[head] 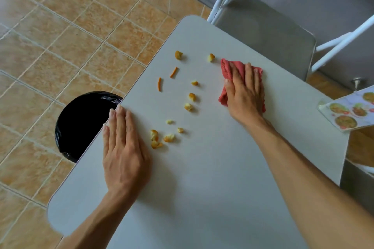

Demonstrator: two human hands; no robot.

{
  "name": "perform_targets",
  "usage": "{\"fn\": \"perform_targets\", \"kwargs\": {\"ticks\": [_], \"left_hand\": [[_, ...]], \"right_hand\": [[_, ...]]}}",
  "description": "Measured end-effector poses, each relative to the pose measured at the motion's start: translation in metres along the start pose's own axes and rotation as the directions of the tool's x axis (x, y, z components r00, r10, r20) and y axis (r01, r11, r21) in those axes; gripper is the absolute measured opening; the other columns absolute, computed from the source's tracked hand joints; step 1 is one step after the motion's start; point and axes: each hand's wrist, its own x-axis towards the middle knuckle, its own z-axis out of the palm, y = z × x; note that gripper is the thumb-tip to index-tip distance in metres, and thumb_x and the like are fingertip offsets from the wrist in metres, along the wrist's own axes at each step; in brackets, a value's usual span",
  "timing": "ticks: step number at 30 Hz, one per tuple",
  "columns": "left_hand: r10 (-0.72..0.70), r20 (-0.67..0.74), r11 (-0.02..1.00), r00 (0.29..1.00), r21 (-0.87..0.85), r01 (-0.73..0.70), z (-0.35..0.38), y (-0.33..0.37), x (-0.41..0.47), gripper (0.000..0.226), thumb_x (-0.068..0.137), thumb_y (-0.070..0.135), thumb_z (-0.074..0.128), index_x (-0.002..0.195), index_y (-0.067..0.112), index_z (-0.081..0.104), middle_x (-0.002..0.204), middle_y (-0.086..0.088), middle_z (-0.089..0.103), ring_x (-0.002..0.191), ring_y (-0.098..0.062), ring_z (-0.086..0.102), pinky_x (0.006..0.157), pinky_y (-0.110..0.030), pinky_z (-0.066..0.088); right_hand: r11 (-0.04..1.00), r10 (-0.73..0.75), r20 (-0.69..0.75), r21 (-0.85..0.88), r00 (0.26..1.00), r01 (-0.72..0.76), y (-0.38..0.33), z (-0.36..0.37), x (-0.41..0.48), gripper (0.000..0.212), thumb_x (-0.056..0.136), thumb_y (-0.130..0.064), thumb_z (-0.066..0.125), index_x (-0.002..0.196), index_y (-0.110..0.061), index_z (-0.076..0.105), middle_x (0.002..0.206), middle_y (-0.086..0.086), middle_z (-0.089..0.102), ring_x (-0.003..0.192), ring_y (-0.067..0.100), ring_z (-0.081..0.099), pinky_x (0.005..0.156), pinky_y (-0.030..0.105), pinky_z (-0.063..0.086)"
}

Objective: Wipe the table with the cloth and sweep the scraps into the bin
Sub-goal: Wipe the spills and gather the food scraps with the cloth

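Note:
A white table fills the view. My right hand presses flat on a crumpled red cloth near the table's far right side. Several orange peel scraps lie scattered across the middle, between my two hands, with two thin strips farther left. My left hand rests flat and empty at the table's left edge, fingers together. A round bin with a black liner stands on the floor just below that edge, partly hidden by the table.
A white folding chair stands at the table's far side. A laminated card with food pictures overhangs the table's right corner. Beige tiled floor lies to the left.

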Motion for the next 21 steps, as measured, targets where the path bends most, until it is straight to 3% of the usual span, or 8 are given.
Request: {"fn": "perform_targets", "kwargs": {"ticks": [4, 7, 10, 17, 21], "left_hand": [[0.001, 0.012, 1.000, 1.000, 0.021, -0.001, -0.001, 0.001, 0.000, 0.059, 0.098, 0.017, 0.029, 0.154, 0.000, 0.021, 0.164, -0.014, 0.013, 0.154, -0.025, 0.006, 0.125, -0.043, 0.011], [0.005, 0.021, 0.999, 1.000, 0.034, -0.006, -0.001, 0.000, 0.000, 0.061, 0.096, 0.015, 0.032, 0.154, -0.001, 0.020, 0.164, -0.014, 0.013, 0.154, -0.026, 0.006, 0.124, -0.044, 0.011], [-0.002, 0.029, 0.999, 1.000, 0.036, 0.001, -0.002, 0.000, -0.001, 0.061, 0.096, 0.014, 0.031, 0.154, -0.001, 0.020, 0.164, -0.015, 0.013, 0.153, -0.027, 0.007, 0.124, -0.046, 0.014], [0.003, 0.057, 0.999, 0.998, 0.031, -0.005, -0.006, 0.000, 0.000, 0.060, 0.098, 0.015, 0.030, 0.154, 0.000, 0.019, 0.164, -0.015, 0.012, 0.153, -0.027, 0.006, 0.124, -0.046, 0.013], [0.009, 0.059, 1.000, 0.998, 0.020, -0.010, -0.005, 0.000, 0.000, 0.060, 0.098, 0.014, 0.032, 0.154, 0.000, 0.019, 0.164, -0.015, 0.012, 0.153, -0.027, 0.006, 0.124, -0.046, 0.012]], "right_hand": [[0.999, 0.036, 0.142, -0.028, 0.989, -0.033, -0.004, -0.011, 0.055, 0.052, 0.107, -0.052, 0.022, 0.159, -0.043, 0.015, 0.171, 0.006, -0.003, 0.157, 0.028, -0.009, 0.127, 0.048, -0.005], [0.998, -0.052, 0.177, -0.033, 0.983, 0.059, -0.014, -0.014, 0.080, 0.053, 0.107, -0.053, 0.021, 0.158, -0.045, 0.012, 0.171, 0.006, -0.003, 0.157, 0.030, -0.010, 0.127, 0.049, -0.006], [0.975, -0.215, 0.140, -0.026, 0.967, 0.220, -0.032, -0.007, 0.078, 0.057, 0.102, -0.055, 0.019, 0.158, -0.041, 0.021, 0.171, 0.006, 0.006, 0.157, 0.033, -0.002, 0.127, 0.051, -0.001], [0.805, -0.589, 0.095, -0.027, 0.803, 0.593, -0.065, 0.017, 0.014, 0.052, 0.105, -0.049, 0.026, 0.156, -0.039, 0.030, 0.168, 0.002, 0.024, 0.156, 0.030, 0.015, 0.126, 0.051, 0.015], [0.694, -0.719, -0.038, 0.006, 0.694, 0.720, -0.062, 0.025, -0.023, 0.047, 0.110, -0.032, 0.034, 0.154, -0.018, 0.042, 0.162, 0.008, 0.036, 0.153, 0.030, 0.027, 0.123, 0.051, 0.026]]}}
